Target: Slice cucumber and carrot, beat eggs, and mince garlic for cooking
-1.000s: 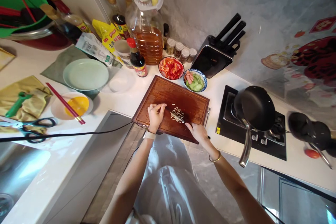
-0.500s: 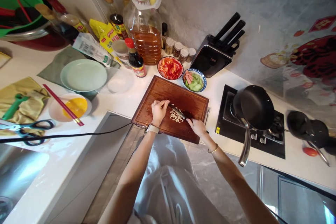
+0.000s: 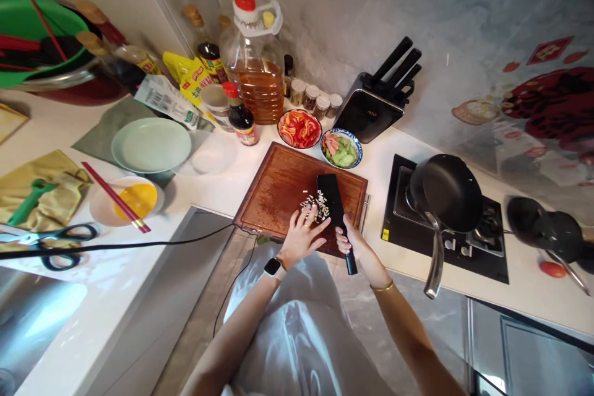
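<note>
My right hand [image 3: 353, 241] is wrapped round the handle of a black cleaver [image 3: 330, 193], whose broad blade lies flat over the wooden cutting board [image 3: 273, 185]. Small pale chopped bits, looking like garlic [image 3: 320, 205], are heaped against the blade's left side, some of them on it. With its fingers spread, my left hand [image 3: 304, 232] touches the near side of the heap. Behind the board stand a bowl of sliced red pepper [image 3: 299, 129] and a blue-rimmed bowl [image 3: 341, 148] with green and pink slices.
A black pan [image 3: 448, 192] sits on the stove to the right, its handle jutting over the counter edge. A knife block [image 3: 369, 108] and an oil jug [image 3: 257, 74] stand behind. Left are a bowl of beaten egg [image 3: 134, 201], a pale plate [image 3: 151, 145] and scissors [image 3: 51, 235].
The cleaver has turned from edge-down to flat, with its handle now toward me. My left hand has left the blade's tip, opened and come down to the chopped bits.
</note>
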`<state>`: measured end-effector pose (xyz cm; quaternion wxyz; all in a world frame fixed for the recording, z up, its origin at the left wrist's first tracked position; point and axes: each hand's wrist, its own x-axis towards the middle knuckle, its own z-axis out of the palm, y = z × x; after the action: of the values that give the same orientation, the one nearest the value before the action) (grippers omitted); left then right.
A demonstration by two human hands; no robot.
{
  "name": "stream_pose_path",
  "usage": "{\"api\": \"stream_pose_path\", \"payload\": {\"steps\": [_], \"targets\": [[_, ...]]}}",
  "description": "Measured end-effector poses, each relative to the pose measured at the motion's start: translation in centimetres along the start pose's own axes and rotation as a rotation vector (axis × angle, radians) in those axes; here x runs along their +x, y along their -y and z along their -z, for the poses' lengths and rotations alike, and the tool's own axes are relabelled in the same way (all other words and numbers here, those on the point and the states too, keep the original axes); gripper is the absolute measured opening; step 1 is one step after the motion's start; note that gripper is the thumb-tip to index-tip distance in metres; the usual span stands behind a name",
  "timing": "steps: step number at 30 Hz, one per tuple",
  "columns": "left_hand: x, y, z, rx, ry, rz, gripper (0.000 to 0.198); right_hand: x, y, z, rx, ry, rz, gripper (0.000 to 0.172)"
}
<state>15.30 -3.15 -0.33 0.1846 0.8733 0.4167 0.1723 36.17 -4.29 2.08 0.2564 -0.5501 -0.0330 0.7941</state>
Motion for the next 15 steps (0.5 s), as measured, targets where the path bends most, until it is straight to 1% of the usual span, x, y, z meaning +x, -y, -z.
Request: {"api": "stream_pose_path", "payload": {"steps": [3, 6, 11, 13, 15], "targets": [[0.7, 0.6, 0.1, 0.024, 0.023, -0.056, 0.057, -0.2, 0.2, 0.3, 0.015, 0.031, -0.026, 0.061], [1.3, 1.4, 0.4, 0.043, 0.045, -0.08, 0.056, -0.6, 0.1, 0.7, 0.026, 0.046, -0.058, 0.06], [2.0, 2.2, 0.3, 0.049, 0.079, -0.145, 0.056, -1.5, -0.1, 1.5, 0.011, 0.022, -0.118, 0.058], [2.2, 2.4, -0.1, 0.04, 0.075, -0.13, 0.055, -2.0, -0.2, 1.8, -0.01, -0.002, -0.134, 0.058], [2.3, 2.8, -0.5, 0.032, 0.062, -0.073, 0.053, -2.4, -0.4, 2.1, -0.031, -0.015, -0.128, 0.057]]}}
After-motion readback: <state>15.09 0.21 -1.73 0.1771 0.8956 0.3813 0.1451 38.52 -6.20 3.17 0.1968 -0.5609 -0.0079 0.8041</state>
